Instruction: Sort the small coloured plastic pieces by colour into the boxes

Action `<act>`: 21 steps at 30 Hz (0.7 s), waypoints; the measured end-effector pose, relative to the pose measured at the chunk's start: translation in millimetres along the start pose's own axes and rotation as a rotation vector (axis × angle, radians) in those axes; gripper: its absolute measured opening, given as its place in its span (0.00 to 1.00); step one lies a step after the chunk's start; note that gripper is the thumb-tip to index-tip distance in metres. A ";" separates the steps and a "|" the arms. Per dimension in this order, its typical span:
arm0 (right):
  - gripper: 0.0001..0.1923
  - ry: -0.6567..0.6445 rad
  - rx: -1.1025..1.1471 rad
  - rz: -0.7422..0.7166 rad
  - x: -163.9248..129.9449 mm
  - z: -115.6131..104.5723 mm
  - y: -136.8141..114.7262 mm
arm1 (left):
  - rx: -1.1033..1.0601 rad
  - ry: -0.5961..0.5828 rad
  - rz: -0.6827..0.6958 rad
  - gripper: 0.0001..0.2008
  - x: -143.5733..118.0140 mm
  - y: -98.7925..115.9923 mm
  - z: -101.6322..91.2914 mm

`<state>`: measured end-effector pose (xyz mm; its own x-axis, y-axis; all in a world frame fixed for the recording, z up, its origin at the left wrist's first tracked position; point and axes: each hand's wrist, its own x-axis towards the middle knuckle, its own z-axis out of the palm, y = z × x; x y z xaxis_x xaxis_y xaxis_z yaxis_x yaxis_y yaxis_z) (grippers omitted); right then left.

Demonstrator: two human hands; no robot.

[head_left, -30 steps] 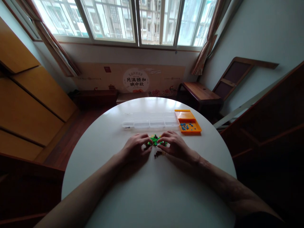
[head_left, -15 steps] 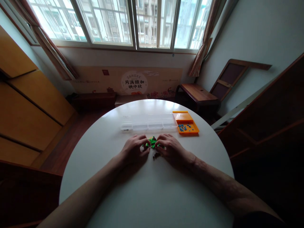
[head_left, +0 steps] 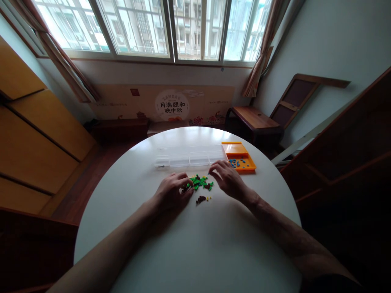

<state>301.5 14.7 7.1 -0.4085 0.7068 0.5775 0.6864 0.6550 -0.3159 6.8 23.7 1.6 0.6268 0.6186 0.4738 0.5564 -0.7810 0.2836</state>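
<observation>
A loose pile of small green bricks (head_left: 198, 184), mixed with brown and yellow ones, lies on the white table. My left hand (head_left: 174, 188) rests at the pile's left edge, fingers curled and closed; what is between them is hidden. Raised just beyond the pile's right side, my right hand (head_left: 227, 177) has thumb and fingertips drawn together in a pinch; anything in it is too small to make out. Nearer to me sits a smaller group of brown pieces (head_left: 200, 199) with a few yellow pieces (head_left: 208, 198) beside it.
Behind the pile lies a clear plastic case (head_left: 198, 163) with compartments. Touching its right end, an orange tray (head_left: 251, 162) holds several small blue pieces (head_left: 234, 163). The round white table (head_left: 195, 252) stands before a window, with a wooden chair (head_left: 256, 119) beyond at right.
My right hand has moved from the pile up and to the right, toward the orange tray, uncovering the pile's right part and the yellow pieces. My left hand has stayed almost still.
</observation>
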 end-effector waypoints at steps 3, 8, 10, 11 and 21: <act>0.08 0.161 -0.068 0.146 -1.1 -19.0 30.3 | -0.002 0.013 0.015 0.04 0.9 -0.4 0.3; 0.07 0.211 -0.218 0.374 -12.7 -34.3 83.5 | -0.006 0.004 0.015 0.05 2.2 -0.1 -0.5; 0.05 0.189 -0.254 0.434 -17.4 -35.3 95.7 | -0.012 -0.008 0.016 0.04 2.7 1.0 -1.7; 0.04 0.177 -0.258 0.451 -19.0 -35.4 99.3 | -0.015 -0.012 0.017 0.04 2.9 1.6 -2.3; 0.07 0.219 -0.146 0.402 -12.0 -31.5 82.1 | -0.009 -0.035 -0.016 0.05 -2.2 -2.8 -0.7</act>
<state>381.7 51.6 -2.1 0.0321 0.8133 0.5810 0.8477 0.2858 -0.4469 3.5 24.5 0.4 0.6370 0.6332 0.4397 0.5616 -0.7719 0.2979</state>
